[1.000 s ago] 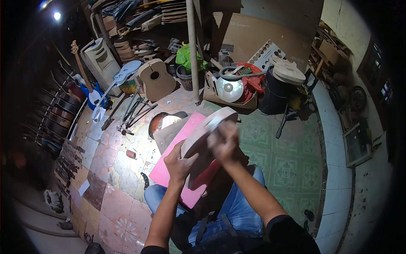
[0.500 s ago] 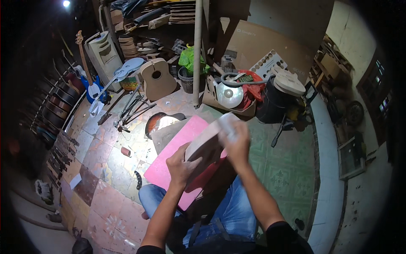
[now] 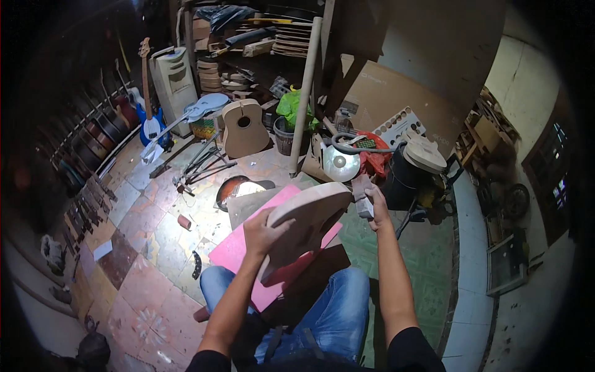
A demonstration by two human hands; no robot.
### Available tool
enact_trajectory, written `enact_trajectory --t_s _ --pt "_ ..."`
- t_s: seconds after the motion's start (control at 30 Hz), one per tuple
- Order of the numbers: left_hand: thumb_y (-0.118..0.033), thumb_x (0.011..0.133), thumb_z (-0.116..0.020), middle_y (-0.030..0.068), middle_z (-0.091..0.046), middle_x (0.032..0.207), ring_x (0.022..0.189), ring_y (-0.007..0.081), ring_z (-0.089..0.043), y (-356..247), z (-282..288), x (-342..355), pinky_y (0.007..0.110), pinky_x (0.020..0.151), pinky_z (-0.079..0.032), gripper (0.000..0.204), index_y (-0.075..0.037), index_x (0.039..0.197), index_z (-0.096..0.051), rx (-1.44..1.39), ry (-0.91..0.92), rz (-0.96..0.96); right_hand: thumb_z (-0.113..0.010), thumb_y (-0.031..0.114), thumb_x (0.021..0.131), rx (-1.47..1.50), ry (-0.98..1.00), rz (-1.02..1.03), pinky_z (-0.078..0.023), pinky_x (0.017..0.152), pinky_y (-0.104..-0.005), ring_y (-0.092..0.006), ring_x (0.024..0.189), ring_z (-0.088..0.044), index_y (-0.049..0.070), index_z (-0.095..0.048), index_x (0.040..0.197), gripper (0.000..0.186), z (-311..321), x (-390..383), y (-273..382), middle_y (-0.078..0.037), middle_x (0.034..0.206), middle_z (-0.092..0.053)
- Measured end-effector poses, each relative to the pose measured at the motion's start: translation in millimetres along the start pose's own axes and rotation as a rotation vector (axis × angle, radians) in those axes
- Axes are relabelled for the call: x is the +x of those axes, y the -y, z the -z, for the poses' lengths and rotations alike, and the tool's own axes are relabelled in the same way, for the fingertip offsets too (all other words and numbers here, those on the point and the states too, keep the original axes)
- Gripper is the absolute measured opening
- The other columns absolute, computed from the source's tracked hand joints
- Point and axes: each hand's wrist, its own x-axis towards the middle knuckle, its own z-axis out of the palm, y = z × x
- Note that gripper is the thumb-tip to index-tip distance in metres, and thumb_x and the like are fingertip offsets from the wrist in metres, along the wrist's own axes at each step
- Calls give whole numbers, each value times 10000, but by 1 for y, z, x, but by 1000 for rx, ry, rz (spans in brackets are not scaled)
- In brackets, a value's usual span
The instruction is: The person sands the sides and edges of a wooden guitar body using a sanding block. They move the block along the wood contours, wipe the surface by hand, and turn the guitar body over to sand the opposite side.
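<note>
My left hand (image 3: 260,234) grips the edge of a thick, pale wooden guitar body (image 3: 313,214), holding it up on its side and tilted. Beneath it lies a pink board (image 3: 228,253) above my lap, partly covered by the body. Off to the right, apart from the wood, my right hand (image 3: 380,212) is closed around a sanding block (image 3: 363,193) that looks wrapped in greyish paper. The fingers of my left hand behind the body are hidden.
Ahead on the tiled floor lie a sunburst guitar body (image 3: 232,189) and a metal stand (image 3: 201,158). An unfinished acoustic guitar body (image 3: 245,130), a wooden post (image 3: 307,93) and a black bin (image 3: 400,180) stand farther back. Guitars (image 3: 93,146) line the left.
My right hand has moved the block off the guitar body's edge, out to the right. The guitar body has turned, showing more of its broad face. The view has shifted slightly.
</note>
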Motion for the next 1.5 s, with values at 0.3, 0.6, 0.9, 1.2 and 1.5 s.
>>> enact_trajectory --t_s 0.3,0.6,0.9,1.2,1.5 --pt "-148 723 -933 73 -777 899 809 110 -704 46 65 -4 260 762 -558 399 30 1042 -772 -280 -34 93 -620 340 852 314 341 79 -464 1084 -396 -300 1226 -625 -16 -461 1459 721 -48 -71 47 -199 1327 -632" --pt "-434 644 -970 29 -725 874 813 113 -670 96 118 -30 256 745 -529 641 30 1005 -714 -528 -187 151 -781 405 711 332 399 72 -498 1033 -383 -258 1185 -625 14 -453 1365 829 -108 -151 73 -162 1297 -602" --pt "-740 787 -738 135 -702 1116 1045 227 -669 92 127 -35 355 931 -515 878 39 1181 -646 -274 -302 31 -907 368 659 415 383 140 -503 1023 -400 -257 1218 -582 35 -405 1387 944 -139 -186 50 -203 1427 -520" --pt "-429 901 -734 190 -533 1493 1421 464 -425 1 81 -59 618 1194 -257 709 -15 1443 -539 427 -359 -361 -811 569 730 34 213 368 -422 1085 -441 -314 1252 -544 5 -490 1303 866 -174 -205 61 -266 1411 -501" --pt "-468 859 -750 106 -635 1356 1330 355 -531 -31 88 -48 570 1207 -268 595 -102 1321 -674 426 -268 -422 -787 439 738 -124 220 534 -425 1074 -450 -323 1226 -550 12 -504 1315 771 -180 -211 60 -241 1380 -523"
